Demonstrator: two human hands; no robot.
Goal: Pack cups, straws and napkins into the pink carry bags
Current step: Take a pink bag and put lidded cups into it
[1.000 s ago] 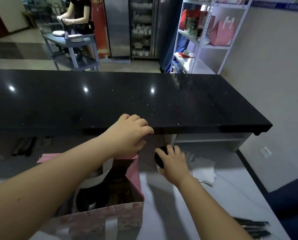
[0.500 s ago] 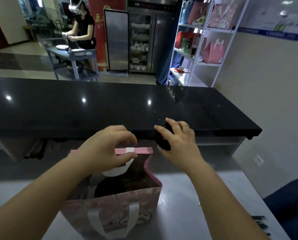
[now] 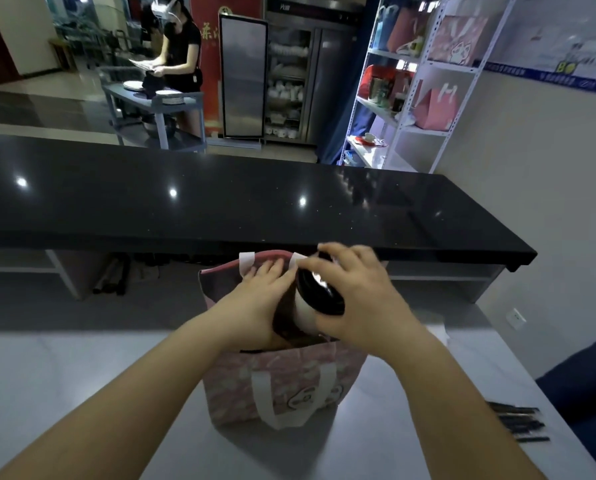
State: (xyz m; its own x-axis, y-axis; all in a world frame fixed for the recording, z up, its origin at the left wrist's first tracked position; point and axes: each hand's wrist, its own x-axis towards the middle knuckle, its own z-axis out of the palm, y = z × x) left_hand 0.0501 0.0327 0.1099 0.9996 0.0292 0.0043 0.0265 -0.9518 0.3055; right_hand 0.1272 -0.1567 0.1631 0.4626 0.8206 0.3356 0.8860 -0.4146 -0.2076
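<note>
The inside of the pink carry bag point(image 3: 282, 386) is mostly hidden by the hands. The cup point(image 3: 307, 313), with its black lid point(image 3: 319, 292), is held tilted over the bag's open top. The grip of the right hand point(image 3: 359, 306) is clamped round it. The grip of the left hand point(image 3: 255, 306) is apart, with its fingers laid flat on the bag's far inside wall. The napkins point(image 3: 440, 332) are half hidden behind the right arm. Dark straws point(image 3: 518, 422) are seen near the right edge of the white tabletop point(image 3: 82, 375). A black counter point(image 3: 220, 202) is seen behind.

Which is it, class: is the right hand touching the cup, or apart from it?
Touching. The head view shows the right hand with its fingers curled round the dark lid of the cup, holding it over the open pink bag.
</note>
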